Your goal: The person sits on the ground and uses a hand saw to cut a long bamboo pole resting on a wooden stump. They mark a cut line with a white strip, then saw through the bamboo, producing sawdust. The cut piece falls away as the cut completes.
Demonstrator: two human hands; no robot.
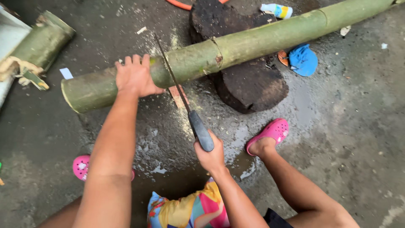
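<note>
A long green bamboo pole (253, 40) lies across a dark wooden block (249, 84), its cut end at the left. My left hand (136, 76) presses down on the pole near that end, fingers over its top. My right hand (209, 157) grips the dark handle of a hand saw (177, 86). The thin blade runs up from the handle and crosses the pole just right of my left hand. Pale sawdust lies on the wet ground under the blade.
Wet concrete ground all around. A short bamboo piece (40, 44) lies at the upper left. A blue cloth (303, 60) and a small bottle (276, 10) lie beyond the pole. My feet wear pink clogs (270, 133), one each side.
</note>
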